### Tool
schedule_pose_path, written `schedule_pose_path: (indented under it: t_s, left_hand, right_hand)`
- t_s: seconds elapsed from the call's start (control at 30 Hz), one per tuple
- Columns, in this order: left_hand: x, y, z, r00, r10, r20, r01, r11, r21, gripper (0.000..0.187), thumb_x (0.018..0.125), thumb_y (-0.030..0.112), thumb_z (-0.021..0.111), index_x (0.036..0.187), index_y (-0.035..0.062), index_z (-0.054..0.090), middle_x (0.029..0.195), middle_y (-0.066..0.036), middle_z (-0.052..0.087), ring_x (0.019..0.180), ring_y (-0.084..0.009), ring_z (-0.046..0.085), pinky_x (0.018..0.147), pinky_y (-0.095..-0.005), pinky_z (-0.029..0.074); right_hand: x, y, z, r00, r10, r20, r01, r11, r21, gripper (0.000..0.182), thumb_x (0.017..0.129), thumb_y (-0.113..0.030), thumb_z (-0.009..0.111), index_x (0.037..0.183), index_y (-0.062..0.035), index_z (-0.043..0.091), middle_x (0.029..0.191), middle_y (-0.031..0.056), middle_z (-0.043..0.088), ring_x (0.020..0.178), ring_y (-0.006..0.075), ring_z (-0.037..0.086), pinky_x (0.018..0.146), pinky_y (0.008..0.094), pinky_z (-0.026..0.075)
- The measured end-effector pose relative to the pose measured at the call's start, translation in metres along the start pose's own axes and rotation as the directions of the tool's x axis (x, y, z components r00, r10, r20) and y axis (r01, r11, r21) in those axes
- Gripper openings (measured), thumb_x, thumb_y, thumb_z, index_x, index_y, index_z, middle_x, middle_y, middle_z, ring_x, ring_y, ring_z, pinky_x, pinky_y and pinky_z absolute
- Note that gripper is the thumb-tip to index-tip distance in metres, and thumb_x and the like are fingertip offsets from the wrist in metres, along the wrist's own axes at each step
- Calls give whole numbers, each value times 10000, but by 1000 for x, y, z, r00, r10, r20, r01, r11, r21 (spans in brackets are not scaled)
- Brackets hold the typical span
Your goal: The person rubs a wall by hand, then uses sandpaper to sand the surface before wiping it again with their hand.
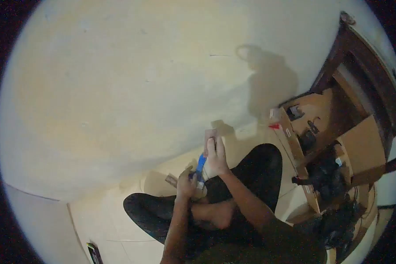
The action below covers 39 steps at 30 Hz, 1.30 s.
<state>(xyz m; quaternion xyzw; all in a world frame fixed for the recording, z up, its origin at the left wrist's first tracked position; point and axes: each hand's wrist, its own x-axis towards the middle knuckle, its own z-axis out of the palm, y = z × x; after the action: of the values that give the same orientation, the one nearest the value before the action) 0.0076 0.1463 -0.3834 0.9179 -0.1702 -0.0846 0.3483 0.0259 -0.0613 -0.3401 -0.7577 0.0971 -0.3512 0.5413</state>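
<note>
My right hand (216,160) is closed around a flat, brownish rectangular block (210,133), with the thumb laid along its face. Just below and to the left, my left hand (187,185) grips a narrow blue thing (201,163), whose upper end reaches the lower edge of the block. A pale end (200,185) shows under the left fingers; the kind of tool or strip is too blurred to name. Beside the left hand, a second brownish piece (170,179) lies near the floor. Both hands are over my crossed legs (259,171).
A pale wall (132,88) rises in front, with my shadow on it. To the right stands an open cardboard box (361,145) with dark items inside, below dark wooden furniture (369,48). A dark, flat object (93,253) lies on the tiled floor (114,229) at lower left.
</note>
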Motion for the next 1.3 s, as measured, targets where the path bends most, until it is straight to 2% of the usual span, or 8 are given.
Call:
schedule_pose_path:
  t_s: [0.07,0.13,0.53,0.67,0.9,1.07,1.2,1.3]
  left_hand:
    - [-4,6,-1,1000,3,-11,-3,1000,-17,461,926,157,665,1359,26,576,1160,-224,698,1104,-412,641,981,-498,488]
    - [-7,7,-1,999,6,-39,-6,1000,-4,464,922,166,670,1353,25,578,1134,-218,701,1066,-413,647,965,-501,495]
    - [-12,28,-17,965,261,28,-263,956,128,435,931,179,657,1339,36,606,1183,-198,673,1125,-407,612,1002,-509,463]
    - [7,80,-67,909,329,-258,-283,938,198,453,912,135,678,1350,47,603,1289,-213,639,1249,-403,559,1094,-510,398]
    - [101,201,-259,214,870,-445,-364,493,790,545,869,76,723,1385,42,553,1443,-210,548,1397,-395,459,1148,-522,364]
    - [141,265,-290,94,937,-336,-206,348,914,578,896,254,687,1421,73,529,1555,-239,418,1457,-412,377,1176,-578,313]
    - [147,257,-275,107,940,-325,1,326,945,707,952,503,568,1508,78,467,1592,-239,380,1485,-443,330,1212,-605,250]
    - [154,254,-276,108,946,-305,-4,307,952,765,969,565,537,1525,48,444,1622,-241,334,1522,-426,268,1229,-575,229]
  right_hand:
    - [7,-23,-6,938,319,136,-347,875,339,403,1071,-308,479,1282,32,534,1204,236,639,1143,331,621,976,406,473]
    - [9,-21,-5,916,373,146,-400,835,378,358,1060,-303,515,1155,37,573,1046,202,663,967,292,638,871,407,488]
    - [10,-4,-2,928,362,-92,-345,925,157,380,986,-328,675,861,-1,525,775,136,568,740,229,565,668,402,438]
    - [57,-42,-44,950,195,-245,-164,976,142,312,961,-250,716,862,-14,538,724,94,562,649,183,547,581,368,425]
    - [184,-81,-100,846,68,-529,17,988,153,390,980,-303,694,1105,51,589,931,152,695,842,214,666,793,378,529]
    - [155,-48,-61,829,-65,-555,189,968,168,265,964,-227,713,1020,1,592,798,143,664,626,229,634,621,383,500]
    - [165,-55,-80,868,-84,-490,51,995,-80,201,964,-160,706,1012,-32,559,692,119,628,532,207,625,534,364,503]
    - [161,-53,-72,846,-105,-522,197,973,124,162,978,-108,678,922,-37,543,646,104,613,534,183,628,527,346,510]
